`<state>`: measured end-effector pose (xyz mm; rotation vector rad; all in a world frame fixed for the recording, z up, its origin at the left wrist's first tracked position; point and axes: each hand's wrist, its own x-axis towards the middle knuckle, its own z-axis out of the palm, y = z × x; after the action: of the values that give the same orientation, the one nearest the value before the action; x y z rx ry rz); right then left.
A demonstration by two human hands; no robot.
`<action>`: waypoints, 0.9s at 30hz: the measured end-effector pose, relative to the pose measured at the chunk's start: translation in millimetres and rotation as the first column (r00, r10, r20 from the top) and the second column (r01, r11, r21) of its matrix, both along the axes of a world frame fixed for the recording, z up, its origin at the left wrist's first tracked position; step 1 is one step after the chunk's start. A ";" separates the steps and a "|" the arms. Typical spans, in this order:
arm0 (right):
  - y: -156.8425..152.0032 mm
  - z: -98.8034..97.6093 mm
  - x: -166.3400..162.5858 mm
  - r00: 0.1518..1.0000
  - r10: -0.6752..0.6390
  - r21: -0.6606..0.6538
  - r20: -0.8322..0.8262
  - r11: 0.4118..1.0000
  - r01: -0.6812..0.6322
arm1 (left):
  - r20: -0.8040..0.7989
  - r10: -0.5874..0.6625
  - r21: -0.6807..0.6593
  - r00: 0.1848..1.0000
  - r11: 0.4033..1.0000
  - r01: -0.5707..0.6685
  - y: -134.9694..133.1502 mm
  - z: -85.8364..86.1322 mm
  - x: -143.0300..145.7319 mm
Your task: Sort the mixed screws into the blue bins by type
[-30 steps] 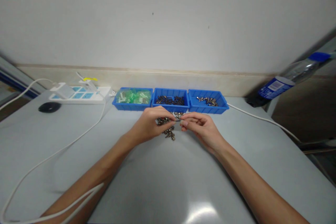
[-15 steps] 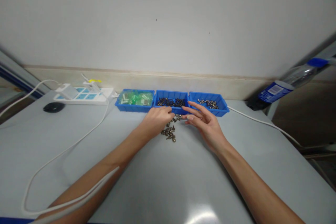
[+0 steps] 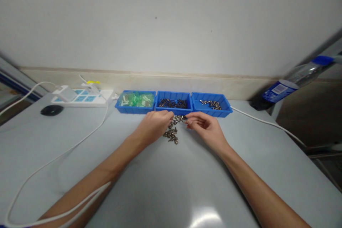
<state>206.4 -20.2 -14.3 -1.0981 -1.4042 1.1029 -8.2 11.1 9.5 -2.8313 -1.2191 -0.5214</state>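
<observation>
The bench [image 3: 171,181] is lined along its rear edge by three blue trays [image 3: 213,114]. In front, the left hand [image 3: 155,124] is curled, its fingertips largely hidden; the right hand [image 3: 207,128] is held with thumb and forefinger close together. Whether anything is clamped by either cannot be told. Between the hands, toward the bench's rear edge, small metal screws [image 3: 171,135] are heaped. Light, rigid, slippery parts should be expected, best pinched by the head.

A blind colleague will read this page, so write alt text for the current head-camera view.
A person's left hand and right hand are close together at a pile of small metal fasteners on a grey table. Behind them, three blue bins hold, left to right, green-tinted packets, dark screws and silvery screws.
</observation>
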 end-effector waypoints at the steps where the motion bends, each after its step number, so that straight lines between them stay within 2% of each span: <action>1: -0.3 -1.9 -2.2 0.999 0.006 0.016 0.035 1.000 -0.007 | 0.097 -0.015 -0.021 0.995 1.000 0.017 -0.5 -1.6 -3.0; 3: -0.8 -5.7 -7.4 0.996 0.028 0.039 0.081 0.999 -0.031 | 0.258 -0.037 -0.041 0.966 0.998 0.049 -1.2 -5.3 -7.8; 6: -0.9 -8.9 -15.0 0.994 0.054 0.050 0.096 0.997 -0.059 | 0.376 -0.051 -0.048 0.925 0.996 0.074 -2.1 -9.5 -10.7; 9: -0.2 -8.4 -20.1 0.997 0.057 0.018 0.049 0.998 -0.058 | 0.422 -0.064 -0.064 0.904 0.993 0.101 -3.7 -11.0 -9.5; 12: 0.2 -6.4 -22.6 0.997 0.061 -0.068 -0.046 0.996 -0.064 | 0.441 -0.071 -0.083 0.895 0.989 0.120 -5.6 -11.8 -8.0; 17: -0.3 -1.3 -23.3 0.987 0.081 -0.173 -0.136 0.979 -0.104 | 0.447 -0.038 -0.139 0.894 0.984 0.111 -6.6 -13.5 -11.1; 20: 3.3 5.8 -22.2 0.981 0.023 -0.170 -0.195 0.984 -0.057 | 0.449 -0.010 -0.159 0.894 0.983 0.091 -5.1 -12.7 -17.0; 25: 18.3 22.7 -22.8 0.934 -0.162 -0.160 -0.318 0.980 0.115 | 0.501 0.009 -0.141 0.866 0.987 0.072 -3.4 -9.6 -26.2; 27: 21.7 26.0 -25.0 0.931 -0.183 -0.134 -0.316 0.980 0.147 | 0.525 0.008 -0.123 0.851 0.990 0.067 -4.0 -8.2 -27.7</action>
<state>181.4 1.5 11.6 -1.0335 -0.9825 1.1866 -35.9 7.1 1.3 -2.9193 -1.3150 -1.3380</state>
